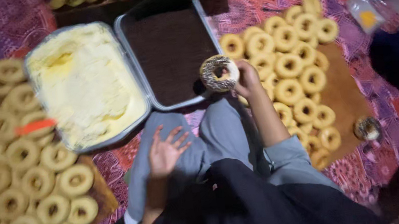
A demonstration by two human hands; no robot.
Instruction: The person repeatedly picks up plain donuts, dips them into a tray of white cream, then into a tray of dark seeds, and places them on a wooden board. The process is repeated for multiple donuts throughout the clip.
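Chocolate-speckled doughnut [219, 73] pinched upright in the fingers [238, 75] of the right hand [246, 78], held above the near right corner of the tray of dark sprinkles [169, 51]. Left hand [165, 152] rests on the grey-trousered knee [198, 146], fingers spread apart, holding nothing. Beside the dark tray on the left: tray of pale yellow cream [85, 82]. Plain doughnuts [293, 62] heaped on a brown board at right; more plain rings [23, 170] at left. One coated doughnut [368, 128] lies apart at far right, on the patterned cloth [394, 131].

patterned red-purple cloth [257, 2] on floor | two metal trays [131, 60], side by side | brown boards [343, 92] of doughnuts, left and right
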